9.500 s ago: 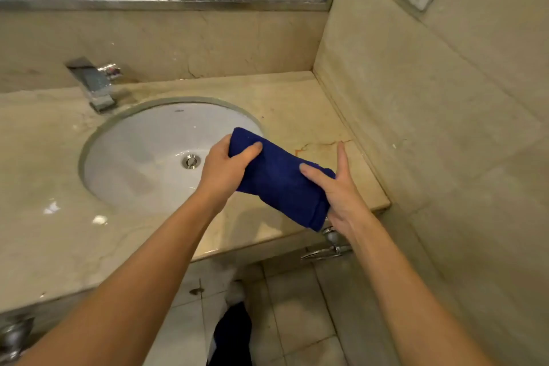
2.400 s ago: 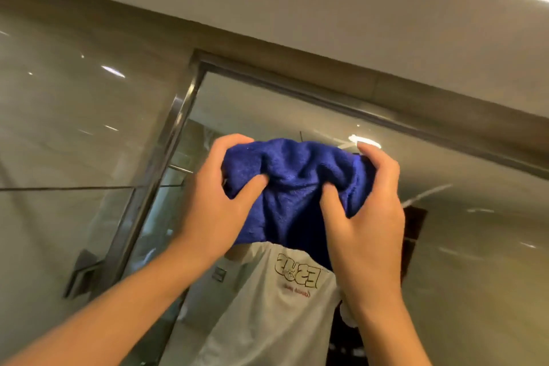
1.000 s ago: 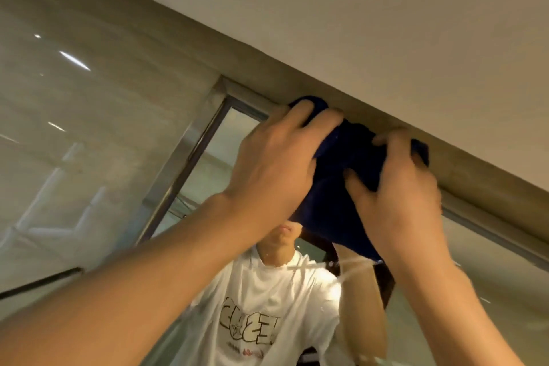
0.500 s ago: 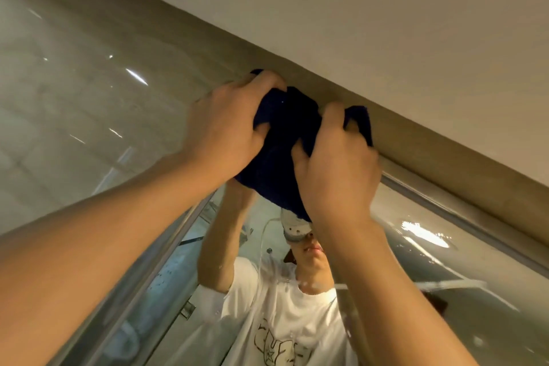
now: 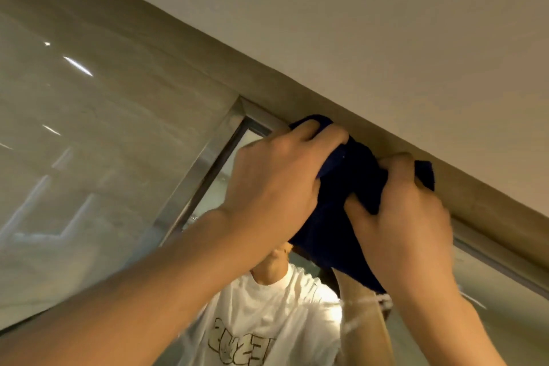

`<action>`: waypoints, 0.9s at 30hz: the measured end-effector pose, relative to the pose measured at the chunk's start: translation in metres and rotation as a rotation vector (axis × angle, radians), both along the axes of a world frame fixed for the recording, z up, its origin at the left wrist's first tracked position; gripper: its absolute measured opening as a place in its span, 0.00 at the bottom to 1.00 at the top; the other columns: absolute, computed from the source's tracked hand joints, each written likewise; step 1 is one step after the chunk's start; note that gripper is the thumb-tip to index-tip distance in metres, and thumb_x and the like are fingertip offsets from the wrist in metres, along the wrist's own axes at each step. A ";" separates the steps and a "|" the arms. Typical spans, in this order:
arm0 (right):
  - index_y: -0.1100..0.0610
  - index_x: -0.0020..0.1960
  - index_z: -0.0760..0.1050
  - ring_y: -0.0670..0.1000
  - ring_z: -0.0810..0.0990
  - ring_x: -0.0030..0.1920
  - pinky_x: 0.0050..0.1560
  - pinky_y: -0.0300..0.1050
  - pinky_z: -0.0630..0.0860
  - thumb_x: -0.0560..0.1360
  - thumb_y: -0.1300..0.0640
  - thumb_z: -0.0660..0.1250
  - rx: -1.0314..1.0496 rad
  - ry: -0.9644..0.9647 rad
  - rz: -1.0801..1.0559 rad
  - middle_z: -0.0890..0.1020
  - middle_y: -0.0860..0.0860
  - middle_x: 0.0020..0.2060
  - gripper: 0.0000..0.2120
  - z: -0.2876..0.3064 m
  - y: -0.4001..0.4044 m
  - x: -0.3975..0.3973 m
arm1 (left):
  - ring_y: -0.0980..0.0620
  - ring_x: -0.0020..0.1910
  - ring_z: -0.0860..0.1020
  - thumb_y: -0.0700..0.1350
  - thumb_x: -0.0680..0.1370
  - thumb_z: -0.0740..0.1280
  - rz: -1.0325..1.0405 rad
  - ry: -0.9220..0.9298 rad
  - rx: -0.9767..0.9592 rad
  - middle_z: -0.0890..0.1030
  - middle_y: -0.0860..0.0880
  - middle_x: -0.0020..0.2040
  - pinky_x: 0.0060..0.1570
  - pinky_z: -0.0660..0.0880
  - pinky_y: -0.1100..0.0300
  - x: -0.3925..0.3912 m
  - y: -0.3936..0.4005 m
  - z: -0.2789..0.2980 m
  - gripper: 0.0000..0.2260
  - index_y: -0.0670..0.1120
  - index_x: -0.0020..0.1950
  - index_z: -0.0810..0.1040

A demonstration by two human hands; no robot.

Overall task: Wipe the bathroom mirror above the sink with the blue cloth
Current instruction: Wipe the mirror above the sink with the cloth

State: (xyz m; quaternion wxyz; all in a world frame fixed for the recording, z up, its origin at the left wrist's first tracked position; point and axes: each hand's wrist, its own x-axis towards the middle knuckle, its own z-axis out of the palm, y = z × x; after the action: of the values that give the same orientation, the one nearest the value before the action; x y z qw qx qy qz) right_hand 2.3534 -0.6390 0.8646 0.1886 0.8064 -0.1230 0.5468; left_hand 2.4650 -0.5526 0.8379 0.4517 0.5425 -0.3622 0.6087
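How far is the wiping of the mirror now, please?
Done: the blue cloth is up at the mirror. In hand: the left hand and right hand both grip it against the top edge, near the frame's upper left corner. Left: apparently the glass below and to the right; wiped areas cannot be told.

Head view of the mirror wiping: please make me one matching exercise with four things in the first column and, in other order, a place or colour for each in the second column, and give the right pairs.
Column one:
1. blue cloth
2. left hand
3. right hand
4. mirror frame

Column two:
A. grips the cloth's right side
B. silver metal, running down at the mirror's left edge
C. bunched at the mirror's top edge, held by both hands
D. grips the cloth's left side, nearest the mirror's corner

Pairs: 1-C, 2-D, 3-A, 4-B
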 end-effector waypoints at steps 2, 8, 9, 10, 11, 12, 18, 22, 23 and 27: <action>0.57 0.61 0.67 0.57 0.74 0.35 0.32 0.45 0.68 0.75 0.52 0.66 -0.001 0.001 0.003 0.79 0.55 0.45 0.18 0.001 0.012 0.013 | 0.48 0.42 0.80 0.42 0.72 0.68 0.020 0.025 -0.009 0.80 0.54 0.51 0.30 0.70 0.60 0.010 0.014 0.002 0.18 0.55 0.60 0.75; 0.55 0.62 0.63 0.59 0.80 0.44 0.38 0.49 0.76 0.76 0.49 0.63 -0.062 -0.010 0.044 0.78 0.54 0.51 0.19 0.001 0.047 0.058 | 0.46 0.44 0.77 0.39 0.69 0.69 0.055 0.154 -0.135 0.79 0.51 0.53 0.28 0.56 0.64 0.036 0.036 -0.004 0.21 0.53 0.60 0.74; 0.55 0.62 0.62 0.59 0.80 0.44 0.39 0.49 0.76 0.76 0.50 0.63 -0.057 -0.016 0.044 0.78 0.54 0.50 0.19 0.001 0.050 0.063 | 0.45 0.44 0.76 0.39 0.69 0.69 0.060 0.164 -0.147 0.78 0.51 0.53 0.28 0.54 0.64 0.037 0.036 -0.002 0.21 0.52 0.60 0.74; 0.55 0.61 0.62 0.60 0.79 0.45 0.38 0.49 0.75 0.76 0.50 0.63 -0.048 -0.018 0.044 0.78 0.54 0.50 0.18 0.001 0.051 0.065 | 0.45 0.45 0.76 0.40 0.70 0.68 0.066 0.179 -0.163 0.78 0.50 0.53 0.28 0.55 0.62 0.037 0.036 0.000 0.20 0.52 0.60 0.73; 0.55 0.61 0.62 0.60 0.79 0.45 0.38 0.48 0.74 0.76 0.50 0.63 -0.037 -0.013 0.047 0.78 0.54 0.50 0.18 0.001 0.052 0.066 | 0.44 0.45 0.75 0.40 0.70 0.67 0.068 0.197 -0.180 0.77 0.50 0.54 0.30 0.57 0.60 0.037 0.034 0.001 0.20 0.52 0.61 0.73; 0.54 0.61 0.62 0.60 0.79 0.45 0.38 0.48 0.73 0.76 0.50 0.63 -0.029 -0.002 0.055 0.78 0.54 0.50 0.18 0.001 0.051 0.065 | 0.45 0.46 0.74 0.40 0.70 0.66 0.060 0.213 -0.191 0.77 0.50 0.54 0.31 0.59 0.58 0.036 0.032 0.002 0.20 0.52 0.61 0.72; 0.53 0.64 0.62 0.57 0.78 0.44 0.39 0.49 0.76 0.77 0.50 0.64 -0.077 0.122 0.097 0.77 0.52 0.50 0.20 0.009 0.041 0.040 | 0.45 0.45 0.77 0.36 0.70 0.68 0.014 0.251 -0.219 0.79 0.51 0.54 0.33 0.63 0.58 0.028 0.027 -0.002 0.22 0.54 0.61 0.72; 0.51 0.62 0.63 0.56 0.78 0.43 0.36 0.47 0.73 0.77 0.49 0.62 -0.037 0.110 0.011 0.77 0.51 0.48 0.16 0.009 0.013 0.006 | 0.46 0.43 0.79 0.37 0.70 0.69 -0.008 0.188 -0.108 0.80 0.52 0.53 0.30 0.63 0.62 0.002 0.008 -0.003 0.22 0.54 0.61 0.73; 0.51 0.62 0.63 0.56 0.78 0.42 0.36 0.46 0.72 0.77 0.49 0.62 -0.026 0.091 -0.012 0.78 0.51 0.48 0.16 0.006 0.007 -0.002 | 0.47 0.43 0.79 0.38 0.69 0.70 -0.010 0.175 -0.080 0.80 0.53 0.53 0.30 0.64 0.61 -0.004 0.001 -0.004 0.22 0.54 0.61 0.74; 0.53 0.62 0.65 0.56 0.76 0.38 0.32 0.46 0.70 0.76 0.51 0.64 -0.009 -0.002 -0.042 0.78 0.52 0.45 0.17 0.000 0.000 -0.011 | 0.49 0.39 0.79 0.40 0.71 0.68 -0.017 0.128 -0.027 0.80 0.54 0.50 0.29 0.63 0.62 -0.014 -0.008 -0.002 0.19 0.55 0.61 0.75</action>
State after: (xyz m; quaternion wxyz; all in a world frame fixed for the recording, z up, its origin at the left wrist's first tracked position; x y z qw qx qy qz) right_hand 2.3425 -0.6387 0.8641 0.2035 0.8023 -0.1378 0.5439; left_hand 2.4507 -0.5608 0.8362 0.4862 0.5711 -0.3289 0.5738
